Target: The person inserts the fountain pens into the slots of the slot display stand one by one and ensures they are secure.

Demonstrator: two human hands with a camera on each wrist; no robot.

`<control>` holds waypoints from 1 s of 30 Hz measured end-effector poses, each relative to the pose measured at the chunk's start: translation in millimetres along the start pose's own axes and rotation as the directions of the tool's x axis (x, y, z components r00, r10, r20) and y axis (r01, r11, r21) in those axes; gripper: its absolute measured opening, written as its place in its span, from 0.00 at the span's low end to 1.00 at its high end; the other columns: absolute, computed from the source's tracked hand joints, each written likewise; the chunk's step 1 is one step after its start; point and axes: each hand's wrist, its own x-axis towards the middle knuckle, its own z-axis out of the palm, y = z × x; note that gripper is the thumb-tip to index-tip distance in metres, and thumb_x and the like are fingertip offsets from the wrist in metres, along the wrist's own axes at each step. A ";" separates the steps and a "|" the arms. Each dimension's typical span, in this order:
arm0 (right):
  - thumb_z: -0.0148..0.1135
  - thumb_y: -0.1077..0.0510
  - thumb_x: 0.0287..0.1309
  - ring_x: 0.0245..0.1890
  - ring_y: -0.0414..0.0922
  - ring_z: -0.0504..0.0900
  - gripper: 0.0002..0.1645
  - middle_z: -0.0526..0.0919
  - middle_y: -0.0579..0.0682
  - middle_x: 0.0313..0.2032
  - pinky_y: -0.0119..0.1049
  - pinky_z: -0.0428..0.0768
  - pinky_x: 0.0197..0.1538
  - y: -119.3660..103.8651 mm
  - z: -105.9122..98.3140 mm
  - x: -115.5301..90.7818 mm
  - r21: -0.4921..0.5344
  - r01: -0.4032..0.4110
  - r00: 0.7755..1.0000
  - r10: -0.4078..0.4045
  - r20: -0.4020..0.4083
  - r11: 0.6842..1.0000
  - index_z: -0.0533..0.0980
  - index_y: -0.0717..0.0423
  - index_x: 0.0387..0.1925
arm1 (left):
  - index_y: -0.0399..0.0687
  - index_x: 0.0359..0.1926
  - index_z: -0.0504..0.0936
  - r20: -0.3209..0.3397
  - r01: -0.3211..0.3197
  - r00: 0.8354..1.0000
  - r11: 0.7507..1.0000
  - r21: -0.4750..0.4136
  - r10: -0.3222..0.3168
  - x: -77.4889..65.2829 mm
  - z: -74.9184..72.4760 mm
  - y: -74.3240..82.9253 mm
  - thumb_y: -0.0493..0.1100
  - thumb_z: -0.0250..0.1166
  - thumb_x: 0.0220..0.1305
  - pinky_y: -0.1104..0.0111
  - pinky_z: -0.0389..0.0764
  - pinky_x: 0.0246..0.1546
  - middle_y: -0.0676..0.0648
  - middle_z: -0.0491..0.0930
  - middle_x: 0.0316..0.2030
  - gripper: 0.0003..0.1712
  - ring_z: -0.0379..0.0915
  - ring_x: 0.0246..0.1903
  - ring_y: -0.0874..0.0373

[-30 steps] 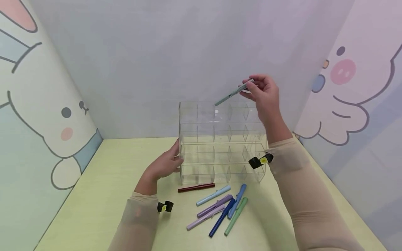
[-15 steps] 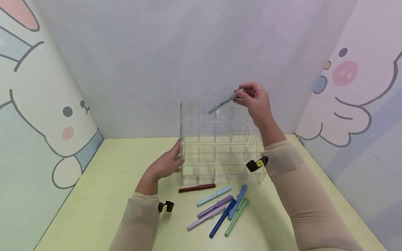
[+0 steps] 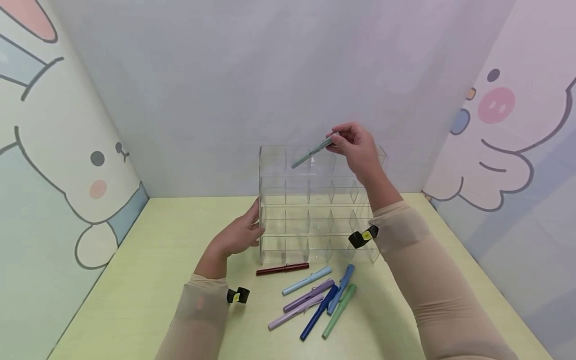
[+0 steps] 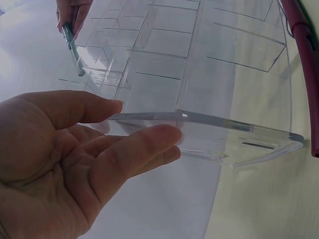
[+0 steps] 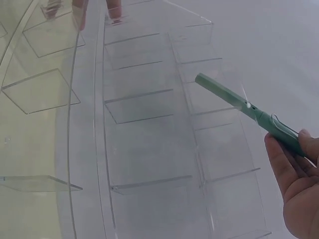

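Note:
A clear multi-compartment rack [image 3: 319, 220] stands on the table. My left hand [image 3: 240, 232] holds its left side; in the left wrist view the thumb [image 4: 99, 107] and fingers meet at the side panel's edge. My right hand [image 3: 357, 150] pinches a teal-green pen [image 3: 310, 154] by its upper end. The pen slants down to the left, overlapping the rack's top row in the head view. In the right wrist view the pen [image 5: 229, 99] has its clip near the fingers, its free end pointing at the compartments.
In front of the rack lie a dark red pen [image 3: 282, 269], a light blue pen [image 3: 307, 281], two purple pens, a dark blue pen [image 3: 318, 313], a mid-blue pen [image 3: 340, 290] and a green pen [image 3: 339, 312]. Cartoon-printed walls surround the table.
My right hand has moved left and down with the teal-green pen, bringing its free end lower, over the rack's top row. The left hand has stayed at the rack's side.

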 end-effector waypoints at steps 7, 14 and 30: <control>0.60 0.61 0.66 0.41 0.43 0.84 0.16 0.82 0.55 0.45 0.33 0.83 0.50 3.4 6.1 0.5 -0.117 -0.007 1.000 0.010 0.025 0.993 0.74 0.67 0.51 | 0.82 0.74 0.27 0.008 -0.005 1.000 1.000 -0.001 0.005 0.8 1.5 -0.4 0.38 0.48 0.76 0.47 0.79 0.54 0.48 0.37 0.78 0.48 0.57 0.71 0.42; 0.60 0.60 0.66 0.42 0.42 0.84 0.16 0.82 0.55 0.46 0.32 0.83 0.50 3.2 6.5 -0.5 -0.163 -0.030 0.999 0.033 0.017 0.986 0.75 0.66 0.51 | 0.75 0.75 0.25 0.006 -0.002 1.000 1.000 0.005 0.002 1.6 1.8 -0.1 0.39 0.49 0.76 0.50 0.79 0.54 0.43 0.36 0.78 0.48 0.55 0.71 0.41; 0.63 0.54 0.64 0.55 0.45 0.80 0.30 0.77 0.57 0.59 0.31 0.80 0.55 -4.6 -15.0 -17.5 -0.148 0.051 0.999 -0.053 -0.010 0.988 0.69 0.55 0.65 | 0.82 0.73 0.26 0.007 0.009 1.000 1.000 0.009 -0.009 3.2 3.7 1.6 0.40 0.47 0.76 0.49 0.79 0.54 0.46 0.38 0.78 0.47 0.54 0.72 0.40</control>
